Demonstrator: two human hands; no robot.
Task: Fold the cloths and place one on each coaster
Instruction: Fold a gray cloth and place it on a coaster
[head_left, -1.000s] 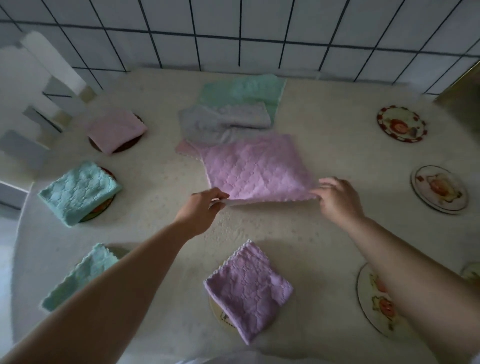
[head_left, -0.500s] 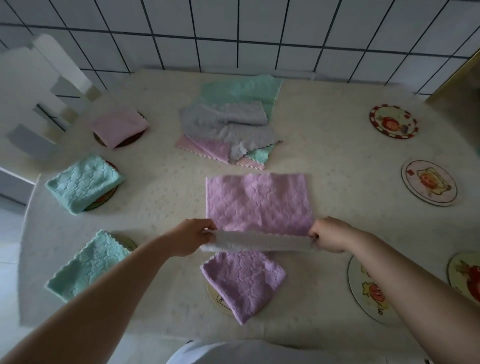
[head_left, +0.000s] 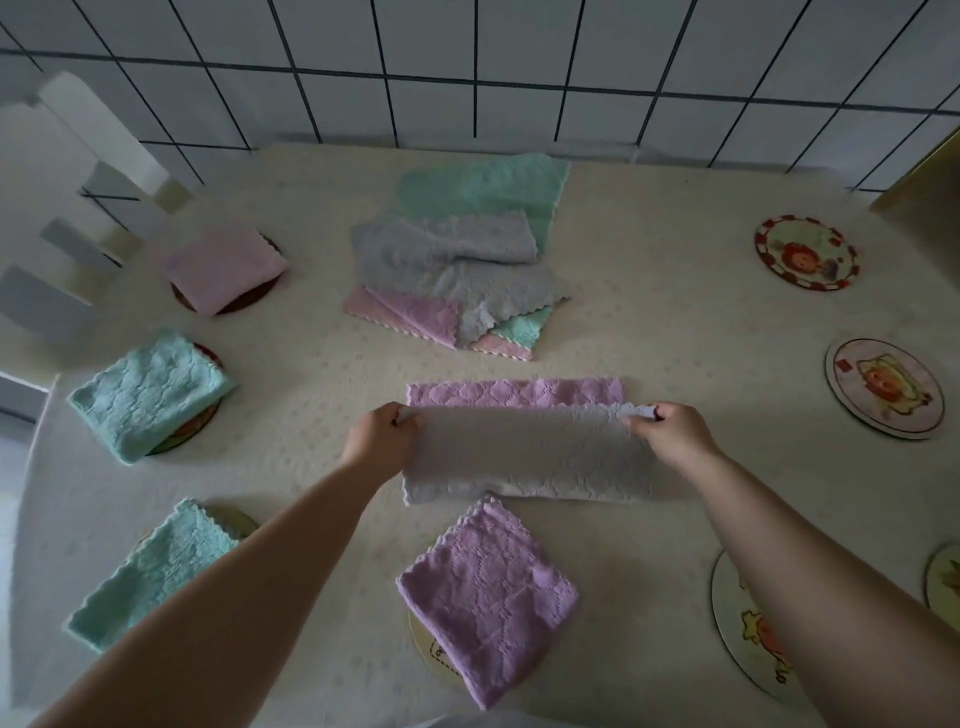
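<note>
Hands first: the left hand (head_left: 382, 441) and the right hand (head_left: 670, 439) each pinch a corner of the purple cloth (head_left: 524, 452), which lies mid-surface. Half a second ago the gripped edge was raised near the person over the folded purple cloth (head_left: 485, 597); now it has been carried over toward the far edge, so the pale underside covers most of the cloth and only a purple strip shows beyond the hands. The fold's near edge just meets the tip of the folded purple cloth, which sits on a coaster at the near edge. Between the fold and the cloth pile (head_left: 462, 265) toward the far edge the surface (head_left: 675, 332) is bare, as is a wide band to the right, reaching the bare coasters (head_left: 883, 397) along the right edge. Along the left edge, folded cloths (head_left: 150, 392) sit on coasters, well apart from the hands.
</note>
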